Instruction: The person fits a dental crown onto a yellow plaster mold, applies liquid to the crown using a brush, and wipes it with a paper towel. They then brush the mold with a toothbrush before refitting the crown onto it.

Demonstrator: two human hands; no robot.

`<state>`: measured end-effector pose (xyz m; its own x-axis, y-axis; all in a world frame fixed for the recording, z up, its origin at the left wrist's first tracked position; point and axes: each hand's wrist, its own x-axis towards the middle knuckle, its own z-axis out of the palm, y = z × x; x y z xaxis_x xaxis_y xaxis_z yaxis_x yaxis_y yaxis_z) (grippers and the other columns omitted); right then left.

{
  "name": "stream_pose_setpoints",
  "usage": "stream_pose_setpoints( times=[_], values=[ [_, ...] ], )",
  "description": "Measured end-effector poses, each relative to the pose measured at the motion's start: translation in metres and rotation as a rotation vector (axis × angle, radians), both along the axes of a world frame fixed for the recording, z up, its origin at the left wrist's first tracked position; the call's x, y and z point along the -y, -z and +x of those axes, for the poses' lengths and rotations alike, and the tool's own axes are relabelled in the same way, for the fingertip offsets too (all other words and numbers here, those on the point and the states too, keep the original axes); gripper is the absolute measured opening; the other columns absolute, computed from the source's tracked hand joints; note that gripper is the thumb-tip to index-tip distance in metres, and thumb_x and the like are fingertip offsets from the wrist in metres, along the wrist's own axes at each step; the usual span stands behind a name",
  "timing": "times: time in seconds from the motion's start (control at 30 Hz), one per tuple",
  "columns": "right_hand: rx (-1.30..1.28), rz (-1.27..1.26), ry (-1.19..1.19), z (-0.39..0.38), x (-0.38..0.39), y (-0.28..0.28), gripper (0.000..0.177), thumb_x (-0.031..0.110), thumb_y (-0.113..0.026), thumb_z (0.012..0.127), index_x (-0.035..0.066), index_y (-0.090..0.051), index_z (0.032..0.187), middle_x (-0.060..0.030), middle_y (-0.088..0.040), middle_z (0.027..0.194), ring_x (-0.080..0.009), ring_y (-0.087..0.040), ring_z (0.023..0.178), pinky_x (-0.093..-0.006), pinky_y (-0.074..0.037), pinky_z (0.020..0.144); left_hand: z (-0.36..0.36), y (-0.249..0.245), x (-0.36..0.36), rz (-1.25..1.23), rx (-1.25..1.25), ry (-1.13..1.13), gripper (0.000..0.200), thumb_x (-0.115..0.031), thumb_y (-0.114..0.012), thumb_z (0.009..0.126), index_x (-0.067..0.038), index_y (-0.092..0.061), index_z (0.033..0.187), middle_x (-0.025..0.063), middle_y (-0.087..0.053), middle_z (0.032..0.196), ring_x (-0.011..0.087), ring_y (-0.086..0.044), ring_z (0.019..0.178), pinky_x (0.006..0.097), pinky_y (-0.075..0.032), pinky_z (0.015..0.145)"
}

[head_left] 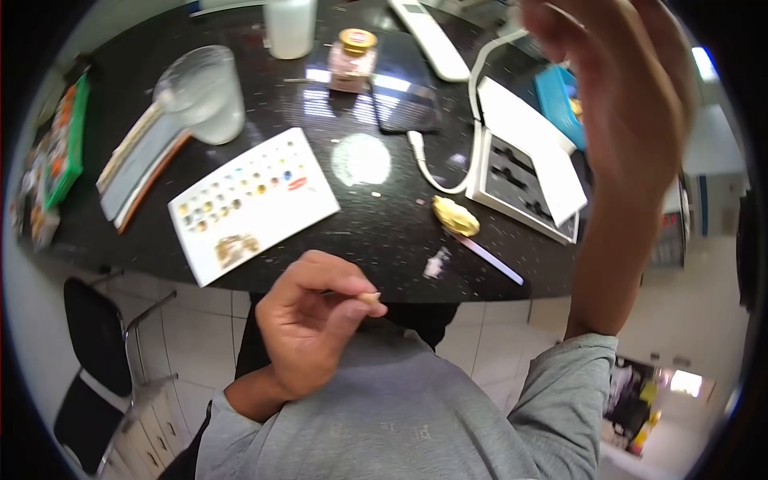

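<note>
Pinched at the fingertips, the left grip held a small pale chip between thumb and forefinger, low in the centre of the frame, over the grey-shirted chest and short of the table. By its look the chip was very light, thin and fairly stiff, and smooth enough to slip. It would be easy to drop or flick away, so a light pinch across its side edges seemed the safest hold.

The right grip was raised close to the camera in the upper right, blurred, fingers loosely spread and holding nothing.

Near the table's front edge lay a white scrap, a thin stick and, just beyond them, a gold lump. To the left sat a white card with rows of small coloured dots. An open white box lay at centre right, a white cable curving beside it.

Farther back stood a clear cup at upper left, a gold-lidded jar and a white bottle along the top.
</note>
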<state>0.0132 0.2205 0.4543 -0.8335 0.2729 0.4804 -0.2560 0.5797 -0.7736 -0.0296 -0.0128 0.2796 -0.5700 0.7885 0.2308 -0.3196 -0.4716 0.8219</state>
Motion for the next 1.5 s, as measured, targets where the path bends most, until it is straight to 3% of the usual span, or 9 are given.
stream_pose_setpoints(
  times=[0.1, 0.3, 0.4, 0.6, 0.67, 0.77, 0.9, 1.1, 1.5],
  values=[
    [-0.091, 0.303, 0.181, 0.086, -0.013, 0.011, 0.026, 0.018, -0.051, 0.089, -0.005, -0.057, 0.099, -0.0115, -0.054, 0.083, -0.0144, -0.05, 0.072, -0.0237, -0.038, 0.058, 0.003, 0.001, -0.006, -0.003, -0.02, 0.066, 0.012, 0.006, -0.057, 0.084, 0.003, -0.053, 0.094, 0.0128, -0.053, 0.091, 0.0143, -0.06, 0.078, 0.0286, -0.058, 0.071],
    [-0.013, 0.217, 0.868, 0.175, 0.01, 0.072, 0.01, 0.005, -0.061, 0.082, -0.001, -0.061, 0.091, -0.0055, -0.058, 0.078, -0.0085, -0.054, 0.065, -0.0196, -0.042, 0.059, 0.014, -0.004, -0.028, -0.04, 0.042, 0.097, 0.01, 0.002, -0.055, 0.087, 0.002, -0.054, 0.097, 0.0123, -0.053, 0.093, 0.0142, -0.061, 0.078, 0.0292, -0.058, 0.071],
    [0.134, 0.242, 0.972, 0.199, 0.005, 0.112, 0.008, 0.004, -0.063, 0.082, 0.0, -0.063, 0.088, -0.001, -0.059, 0.078, -0.0051, -0.052, 0.068, -0.0182, -0.041, 0.062, 0.017, -0.004, -0.036, -0.061, 0.056, 0.111, 0.012, -0.004, -0.056, 0.089, 0.003, -0.055, 0.099, 0.0107, -0.056, 0.088, 0.0143, -0.062, 0.076, 0.0296, -0.058, 0.069],
    [0.153, 0.341, 0.948, 0.199, -0.003, 0.143, 0.009, 0.002, -0.066, 0.079, 0.001, -0.065, 0.088, -0.0025, -0.06, 0.073, -0.0069, -0.052, 0.06, -0.0195, -0.04, 0.055, 0.023, -0.005, -0.044, -0.12, 0.063, 0.078, 0.017, -0.009, -0.058, 0.089, 0.004, -0.056, 0.1, 0.0112, -0.06, 0.081, 0.0154, -0.064, 0.073, 0.0304, -0.059, 0.067],
    [0.179, 0.394, 0.932, 0.192, 0.0, 0.145, 0.009, 0.001, -0.066, 0.078, 0.001, -0.064, 0.087, -0.0024, -0.059, 0.072, -0.007, -0.051, 0.059, -0.0196, -0.039, 0.054, 0.026, -0.011, -0.046, -0.271, 0.052, 0.034, 0.022, -0.021, -0.06, 0.089, -0.002, -0.053, 0.097, 0.0066, -0.054, 0.076, 0.0114, -0.055, 0.065, 0.0253, -0.053, 0.058],
    [0.135, 0.227, 0.904, 0.202, 0.009, 0.148, 0.012, -0.001, -0.058, 0.079, -0.002, -0.061, 0.091, -0.0062, -0.057, 0.076, -0.0095, -0.05, 0.06, -0.0208, -0.041, 0.055, 0.023, -0.002, -0.047, -0.127, 0.087, 0.062, 0.016, -0.001, -0.057, 0.088, 0.007, -0.056, 0.102, 0.0151, -0.063, 0.087, 0.0173, -0.065, 0.078, 0.03, -0.059, 0.071],
    [-0.173, 0.027, 0.75, 0.183, 0.038, 0.15, 0.023, 0.011, -0.049, 0.081, -0.006, -0.058, 0.095, -0.0166, -0.057, 0.082, -0.0209, -0.061, 0.068, -0.0285, -0.052, 0.063, 0.026, -0.002, -0.047, -0.151, 0.03, 0.031, 0.015, 0.003, -0.057, 0.086, 0.008, -0.056, 0.101, 0.0159, -0.064, 0.088, 0.0172, -0.065, 0.081, 0.028, -0.057, 0.075],
    [-0.281, -0.119, 0.368, 0.145, 0.082, 0.168, 0.02, 0.006, -0.065, 0.08, -0.002, -0.055, 0.094, -0.0148, -0.056, 0.08, -0.0223, -0.062, 0.068, -0.0289, -0.054, 0.06, 0.031, -0.006, -0.047, -0.232, -0.047, -0.018, 0.015, -0.002, -0.059, 0.087, 0.004, -0.056, 0.1, 0.0162, -0.064, 0.087, 0.018, -0.066, 0.079, 0.0311, -0.059, 0.07],
    [-0.277, -0.276, 0.347, 0.125, 0.099, 0.178, 0.025, -0.005, -0.07, 0.07, -0.003, -0.053, 0.089, -0.0168, -0.06, 0.077, -0.0252, -0.065, 0.068, -0.0297, -0.055, 0.06, 0.024, -0.002, -0.026, -0.327, -0.498, -0.151, 0.018, 0.008, -0.059, 0.082, 0.007, -0.06, 0.1, 0.017, -0.063, 0.09, 0.0186, -0.065, 0.08, 0.0286, -0.057, 0.073]
  ],
)
